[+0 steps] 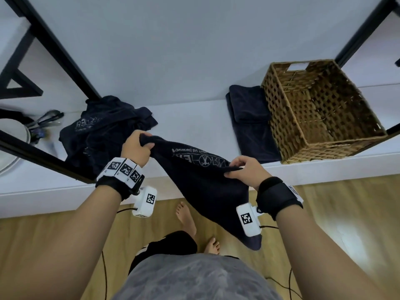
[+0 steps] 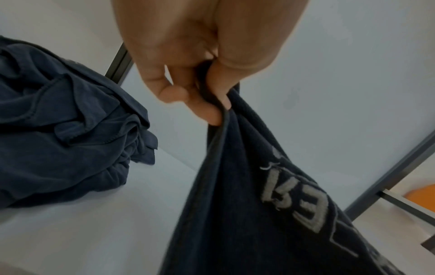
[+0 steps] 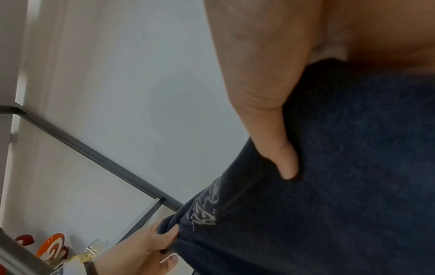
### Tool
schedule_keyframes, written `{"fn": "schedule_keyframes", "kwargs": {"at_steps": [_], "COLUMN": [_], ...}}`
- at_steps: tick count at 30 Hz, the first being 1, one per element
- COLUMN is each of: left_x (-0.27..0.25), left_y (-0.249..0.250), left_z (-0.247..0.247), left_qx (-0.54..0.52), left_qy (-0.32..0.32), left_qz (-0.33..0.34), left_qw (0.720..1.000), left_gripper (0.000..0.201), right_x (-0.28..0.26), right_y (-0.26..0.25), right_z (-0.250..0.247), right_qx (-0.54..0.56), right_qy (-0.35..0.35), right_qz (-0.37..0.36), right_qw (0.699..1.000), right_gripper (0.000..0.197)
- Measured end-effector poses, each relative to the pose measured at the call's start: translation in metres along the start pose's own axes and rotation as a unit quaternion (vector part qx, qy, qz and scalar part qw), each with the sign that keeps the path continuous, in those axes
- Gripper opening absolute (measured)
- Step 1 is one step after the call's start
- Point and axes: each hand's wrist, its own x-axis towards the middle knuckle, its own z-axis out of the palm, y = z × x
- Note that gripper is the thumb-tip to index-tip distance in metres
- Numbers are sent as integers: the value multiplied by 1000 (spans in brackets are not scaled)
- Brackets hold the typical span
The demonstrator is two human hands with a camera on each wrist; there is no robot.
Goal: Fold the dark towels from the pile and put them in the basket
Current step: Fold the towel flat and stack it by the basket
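I hold a dark navy towel (image 1: 207, 187) with grey lettering stretched between both hands above the shelf's front edge; its lower part hangs toward the floor. My left hand (image 1: 138, 146) grips one top corner, fingers curled round the hem (image 2: 219, 111). My right hand (image 1: 242, 169) pinches the other top edge (image 3: 294, 167). The pile of crumpled dark towels (image 1: 101, 131) lies on the white shelf to the left. A folded dark towel (image 1: 249, 124) lies beside the wicker basket (image 1: 320, 109), which stands at the right with nothing visible inside.
Black frame bars (image 1: 54, 44) run across the left and the upper right (image 1: 363, 29). A pan with utensils (image 1: 32, 128) sits at far left. Below are a wooden floor (image 1: 346, 213) and bare feet (image 1: 188, 219); cables hang from the wrist cameras.
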Motion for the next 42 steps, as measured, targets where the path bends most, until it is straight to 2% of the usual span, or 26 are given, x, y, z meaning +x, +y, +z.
{"fn": "schedule_keyframes", "kwargs": {"at_steps": [2, 7, 9, 10, 12, 14, 15, 18, 20, 23, 25, 27, 30, 32, 33, 35, 37, 40, 42], "left_x": [10, 50, 67, 75, 92, 112, 123, 154, 170, 194, 208, 218, 232, 243, 248, 261, 269, 277, 277], "left_y": [0, -5, -7, -8, -10, -12, -14, -18, -21, -23, -26, -31, -38, -43, -45, -49, -54, -69, -77], "left_z": [-4, -11, -12, -12, -11, -9, -8, -1, 6, 24, 37, 50, 67, 78, 84, 97, 106, 122, 128], "left_qx": [2, 26, 23, 19, 18, 15, 5, -52, -83, -82, -45, -24, -20, 15, 29, 32, 33, 51, 77], "left_qy": [19, 1, -7, -13, -20, -20, -20, -27, -28, -35, -47, -62, -93, -111, -124, -154, -169, -152, -131], "left_qz": [-11, -25, -23, -22, -21, -20, -22, -45, -62, -30, -5, -23, -38, -19, -14, -12, -21, -43, -54], "left_qw": [1000, 999, 999, 1000, 999, 999, 1000, 997, 994, 996, 998, 998, 995, 993, 992, 988, 985, 986, 987], "left_gripper": [17, 16, 18, 20, 25, 29, 31, 37, 42, 41, 37, 38, 51, 59, 63, 68, 69, 65, 64], "right_x": [15, 51, 67, 76, 93, 110, 120, 145, 161, 184, 196, 207, 225, 238, 243, 255, 264, 281, 291], "right_y": [-1, -8, -12, -15, -21, -29, -32, -44, -53, -58, -58, -55, -51, -50, -50, -48, -40, -24, -18], "right_z": [2, -4, -11, -14, -17, -16, -16, -14, -11, -11, -11, -10, -8, -7, -6, 0, 5, 9, 13], "right_qx": [1, -22, -50, -58, -39, -8, 25, 215, 288, 303, 320, 326, 271, 82, -28, -147, -169, -81, -61], "right_qy": [24, 54, 46, 35, 5, -10, -5, 17, 50, 104, 96, 80, 109, 177, 197, 213, 235, 289, 320], "right_qz": [6, 76, 117, 142, 177, 169, 156, 127, 105, 86, 90, 101, 105, 57, 20, -56, -82, -7, 10], "right_qw": [1000, 995, 991, 988, 983, 986, 987, 968, 951, 943, 938, 937, 951, 979, 980, 964, 954, 954, 945], "right_gripper": [34, 84, 94, 92, 71, 44, 41, 50, 47, 34, 40, 46, 53, 57, 58, 56, 45, 24, 17]}}
